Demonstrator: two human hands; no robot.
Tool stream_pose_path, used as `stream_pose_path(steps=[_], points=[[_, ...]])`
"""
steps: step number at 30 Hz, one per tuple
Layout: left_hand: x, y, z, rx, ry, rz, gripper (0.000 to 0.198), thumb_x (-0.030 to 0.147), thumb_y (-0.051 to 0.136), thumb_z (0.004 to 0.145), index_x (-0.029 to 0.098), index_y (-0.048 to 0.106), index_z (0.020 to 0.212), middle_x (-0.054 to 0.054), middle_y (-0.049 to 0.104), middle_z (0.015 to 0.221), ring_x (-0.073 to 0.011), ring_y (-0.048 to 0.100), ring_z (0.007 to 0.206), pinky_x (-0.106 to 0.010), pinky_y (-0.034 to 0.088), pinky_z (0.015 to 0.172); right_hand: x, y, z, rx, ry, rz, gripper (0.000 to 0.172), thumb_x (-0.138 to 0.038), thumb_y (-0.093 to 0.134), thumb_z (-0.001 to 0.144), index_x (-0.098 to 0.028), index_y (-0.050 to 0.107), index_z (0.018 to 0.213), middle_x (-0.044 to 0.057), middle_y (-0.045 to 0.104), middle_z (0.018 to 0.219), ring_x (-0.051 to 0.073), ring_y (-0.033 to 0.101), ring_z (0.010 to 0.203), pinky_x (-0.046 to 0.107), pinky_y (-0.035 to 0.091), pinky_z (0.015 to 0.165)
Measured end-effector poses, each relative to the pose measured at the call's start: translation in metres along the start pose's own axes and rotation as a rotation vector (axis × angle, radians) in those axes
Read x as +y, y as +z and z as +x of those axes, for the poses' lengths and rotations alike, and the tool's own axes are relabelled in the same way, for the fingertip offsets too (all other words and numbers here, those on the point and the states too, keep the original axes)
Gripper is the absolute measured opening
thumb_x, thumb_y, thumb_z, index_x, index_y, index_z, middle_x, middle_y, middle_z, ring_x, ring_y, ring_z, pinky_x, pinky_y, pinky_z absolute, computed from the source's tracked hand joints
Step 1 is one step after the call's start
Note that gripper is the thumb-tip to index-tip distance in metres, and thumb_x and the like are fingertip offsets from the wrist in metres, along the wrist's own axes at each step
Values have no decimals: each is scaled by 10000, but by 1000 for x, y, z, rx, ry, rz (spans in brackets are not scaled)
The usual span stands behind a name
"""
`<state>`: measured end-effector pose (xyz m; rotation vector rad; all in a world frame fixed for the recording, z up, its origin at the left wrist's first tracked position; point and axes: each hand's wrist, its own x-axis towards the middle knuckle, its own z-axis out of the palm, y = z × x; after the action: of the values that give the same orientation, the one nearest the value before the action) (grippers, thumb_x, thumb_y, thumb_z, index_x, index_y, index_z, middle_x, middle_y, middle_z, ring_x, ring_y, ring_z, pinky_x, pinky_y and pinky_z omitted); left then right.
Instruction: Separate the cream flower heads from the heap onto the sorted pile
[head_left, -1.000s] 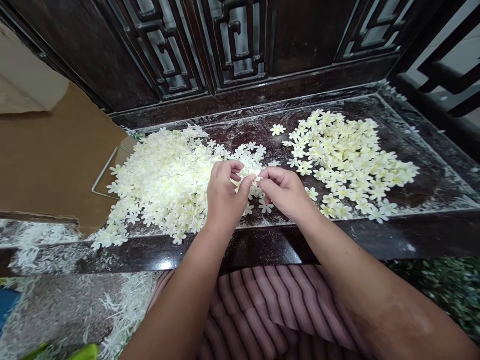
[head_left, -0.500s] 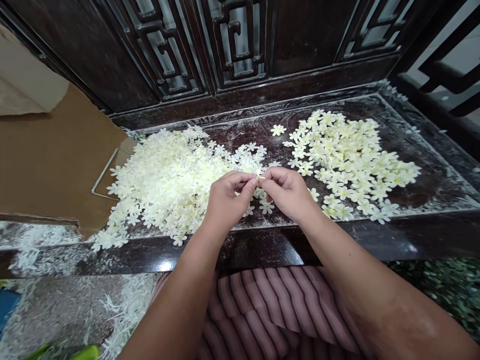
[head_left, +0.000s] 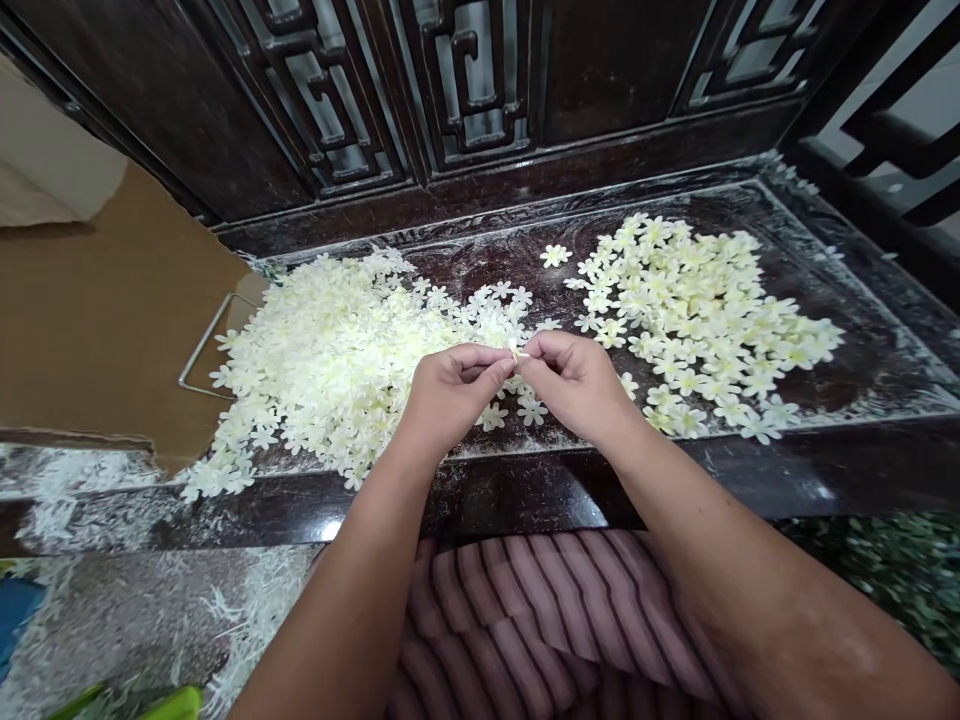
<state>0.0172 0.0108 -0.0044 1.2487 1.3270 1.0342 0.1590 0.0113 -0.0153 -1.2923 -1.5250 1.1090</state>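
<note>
At centre frame, pinched shut between left hand [head_left: 450,390] and right hand [head_left: 577,385]: one small cream flower [head_left: 516,350], just above the dark bench [head_left: 862,380]. Tighter than a second ago, left fingers now curled in. Alongside, dense heap [head_left: 337,350] at left, looser heap [head_left: 697,310] at right.

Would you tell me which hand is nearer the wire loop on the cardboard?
Left. The left hand is right of the wire loop, across the flower pile; the right hand, pinching a flower with it, is farther right.
</note>
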Motion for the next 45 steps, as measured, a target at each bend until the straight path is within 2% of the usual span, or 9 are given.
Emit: stream_pose_path(steps=[11, 20, 35, 45], points=[[1, -2, 0, -26, 9, 136, 54, 180, 709, 673, 148, 716, 716, -32, 732, 755, -127, 649, 692, -244, 526, 677, 2, 0, 0, -7, 27, -36, 144, -254, 489, 699, -184, 478, 574, -45, 364, 514, 81, 305, 478, 228, 233, 462], [4, -6, -1, -83, -29, 57, 44, 197, 704, 701, 153, 708, 697, -29, 726, 729, -145, 665, 725, -261, 536, 688, -3, -2, -1, -42, 50, -37, 143, -232, 501, 710, -181, 489, 577, -52, 365, 500, 77, 313, 458, 220, 237, 439], [2, -9, 1, -112, -26, 56, 70, 215, 708, 692, 154, 721, 722, -38, 730, 755, -151, 663, 740, -273, 535, 709, -3, -2, -1, -66, 53, -34, 143, -224, 501, 715, -181, 478, 580, -56, 351, 500, 73, 300, 455, 217, 229, 436], [4, -9, 0, -110, -7, 168, 60, 167, 670, 709, 157, 725, 730, -41, 733, 772, -149, 659, 738, -275, 531, 714, -1, -1, -1, -71, 56, -73, 140, -213, 503, 712, -183, 482, 577, -54, 350, 502, 75, 300, 458, 222, 230, 442]])
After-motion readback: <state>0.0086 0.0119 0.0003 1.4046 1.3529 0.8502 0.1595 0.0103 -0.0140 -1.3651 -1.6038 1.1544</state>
